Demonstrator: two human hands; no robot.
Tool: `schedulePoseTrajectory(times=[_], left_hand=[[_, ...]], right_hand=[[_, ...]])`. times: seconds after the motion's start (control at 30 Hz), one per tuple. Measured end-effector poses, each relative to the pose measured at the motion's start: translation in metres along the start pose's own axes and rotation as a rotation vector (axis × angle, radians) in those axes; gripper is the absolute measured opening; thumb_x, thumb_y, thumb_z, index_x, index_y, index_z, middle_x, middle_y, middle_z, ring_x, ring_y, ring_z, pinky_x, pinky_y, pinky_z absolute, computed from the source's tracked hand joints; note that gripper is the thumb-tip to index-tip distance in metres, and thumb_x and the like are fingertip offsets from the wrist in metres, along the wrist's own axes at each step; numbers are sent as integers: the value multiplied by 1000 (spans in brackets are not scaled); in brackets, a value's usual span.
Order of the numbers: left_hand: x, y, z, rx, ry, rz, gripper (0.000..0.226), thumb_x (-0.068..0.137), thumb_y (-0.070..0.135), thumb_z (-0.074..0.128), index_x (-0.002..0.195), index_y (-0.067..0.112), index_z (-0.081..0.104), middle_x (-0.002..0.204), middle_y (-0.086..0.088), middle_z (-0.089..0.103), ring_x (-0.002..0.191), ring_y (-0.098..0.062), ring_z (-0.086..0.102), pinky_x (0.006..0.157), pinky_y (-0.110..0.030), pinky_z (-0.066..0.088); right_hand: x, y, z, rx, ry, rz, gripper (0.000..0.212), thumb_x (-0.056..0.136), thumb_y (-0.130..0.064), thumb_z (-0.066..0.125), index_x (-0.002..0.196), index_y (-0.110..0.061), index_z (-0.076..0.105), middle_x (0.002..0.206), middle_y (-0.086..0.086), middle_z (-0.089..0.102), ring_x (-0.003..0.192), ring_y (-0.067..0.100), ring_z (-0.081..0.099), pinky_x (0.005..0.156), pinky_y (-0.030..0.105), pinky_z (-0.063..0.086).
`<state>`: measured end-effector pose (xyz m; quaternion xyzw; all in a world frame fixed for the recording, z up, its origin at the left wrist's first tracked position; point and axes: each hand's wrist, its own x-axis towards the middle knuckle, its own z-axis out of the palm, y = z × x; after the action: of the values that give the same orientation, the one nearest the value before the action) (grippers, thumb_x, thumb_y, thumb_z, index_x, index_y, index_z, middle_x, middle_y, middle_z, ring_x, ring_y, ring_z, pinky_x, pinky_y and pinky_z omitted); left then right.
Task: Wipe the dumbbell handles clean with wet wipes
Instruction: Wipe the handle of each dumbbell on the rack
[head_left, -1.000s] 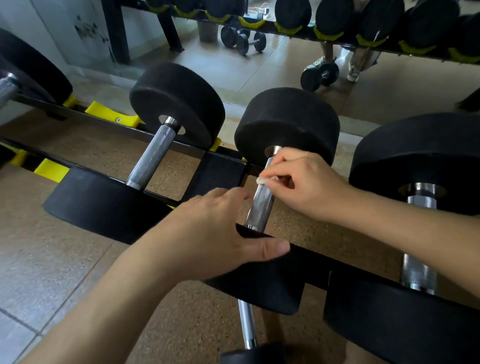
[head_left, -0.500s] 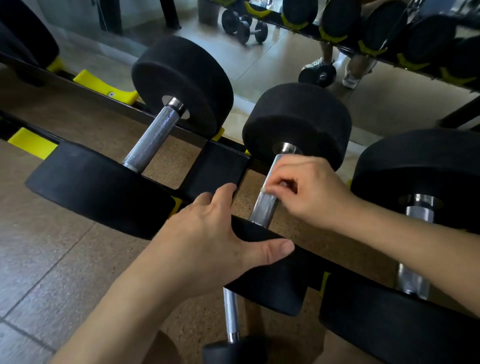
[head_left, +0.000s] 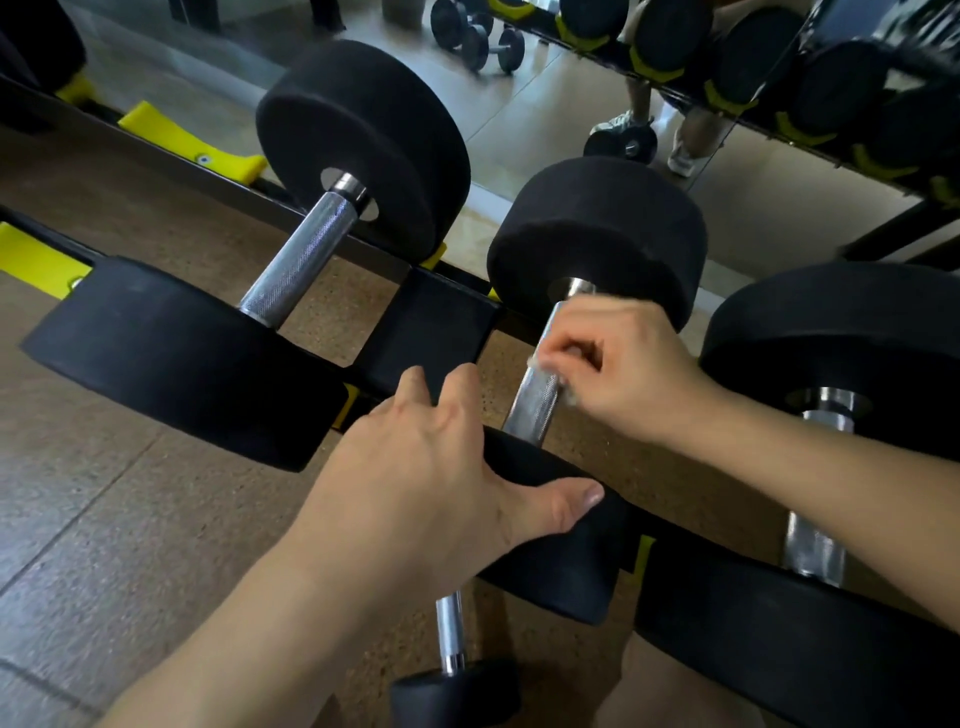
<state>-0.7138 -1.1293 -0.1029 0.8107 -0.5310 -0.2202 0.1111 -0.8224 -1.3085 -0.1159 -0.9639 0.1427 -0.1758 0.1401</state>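
The right hand (head_left: 623, 364) is curling its fingers round the upper part of the handle (head_left: 530, 410) of the middle dumbbell (head_left: 597, 234), pinching a small whitish wet wipe (head_left: 539, 365) against the knurled steel just below the far head. The left hand (head_left: 431, 467), at about seven o'clock from the right one, is lying open on the same dumbbell's near head (head_left: 566, 566), fingers relaxed, thumb stretched along the top edge, gripping nothing. This dumbbell is sitting on the rack (head_left: 431, 322) between two bigger ones, the left dumbbell (head_left: 301, 260) at ten o'clock and the right dumbbell (head_left: 815, 540) at three o'clock. A smaller dumbbell (head_left: 452, 634) is showing lower down, at six o'clock.
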Motion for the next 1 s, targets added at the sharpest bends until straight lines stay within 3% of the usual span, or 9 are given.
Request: schedulePoseTrajectory(times=[0.07, 0.17, 0.3, 0.4, 0.47, 0.6, 0.73, 0.87, 1.0], left_hand=[[-1, 0, -1, 2, 3, 10, 122, 47, 97, 21, 146, 27, 12, 154, -6, 25, 129, -24, 45, 95, -28, 41], [-1, -1, -2, 7, 2, 14, 121, 48, 97, 19, 146, 26, 11, 153, -6, 25, 127, -23, 47, 93, -27, 41], [-1, -1, 0, 23, -7, 18, 124, 47, 99, 15, 148, 27, 5, 155, -7, 23, 126, -24, 48, 92, -29, 43], [-1, -1, -5, -40, -47, 32, 122, 49, 98, 19, 149, 31, 2, 158, -2, 21, 137, -20, 37, 103, -30, 39], [5, 0, -13, -137, -69, 60, 113, 56, 92, 27, 151, 34, 9, 155, 6, 28, 135, -12, 36, 99, -23, 35], [37, 5, -22, -256, 65, 193, 50, 90, 56, 50, 137, 40, 45, 127, 16, 55, 115, -1, 49, 84, -19, 36], [81, 15, -18, -299, 192, 310, 31, 89, 27, 63, 117, 40, 66, 93, 17, 64, 91, -3, 61, 78, -19, 46], [117, 23, -11, -107, 369, 404, 18, 86, 39, 68, 100, 31, 76, 86, 7, 67, 79, -13, 62, 73, -31, 51], [133, 26, -6, -60, 515, 461, 20, 89, 35, 65, 81, 19, 76, 74, 1, 71, 66, -17, 63, 64, -36, 52]], right_hand=[[1, 0, -1, -33, 45, 38, 9, 82, -8, 68, 73, -7, 69, 74, -4, 59, 68, 9, 54, 64, 26, 47], [-11, -8, 1, -20, -86, -43, 9, 82, -9, 65, 75, -8, 70, 75, -5, 60, 69, 7, 54, 65, 17, 44], [4, 8, -10, -99, 95, 70, 9, 83, -9, 67, 74, -8, 70, 77, -3, 60, 69, 10, 54, 63, 32, 48], [-12, -12, 6, -29, -38, -15, 14, 85, -13, 61, 77, -7, 70, 78, 0, 61, 70, 14, 57, 61, 32, 47], [-15, -14, 8, -9, -56, -42, 24, 87, -22, 55, 79, -7, 71, 78, 3, 62, 72, 19, 59, 62, 38, 49], [5, 11, -3, -120, 212, 151, 22, 88, -23, 59, 77, -8, 72, 75, 2, 59, 68, 19, 56, 58, 42, 49], [0, -7, 1, -19, 223, 396, 14, 90, -13, 63, 95, -18, 76, 86, -1, 65, 79, 15, 60, 71, 35, 52], [-6, -13, 2, 609, 413, 969, 27, 81, 0, 72, 101, -19, 71, 87, -4, 70, 82, 9, 67, 75, 25, 55], [5, -15, 15, 895, 720, 1289, 16, 81, -2, 72, 86, -17, 68, 85, 3, 70, 76, 14, 67, 60, 20, 51]])
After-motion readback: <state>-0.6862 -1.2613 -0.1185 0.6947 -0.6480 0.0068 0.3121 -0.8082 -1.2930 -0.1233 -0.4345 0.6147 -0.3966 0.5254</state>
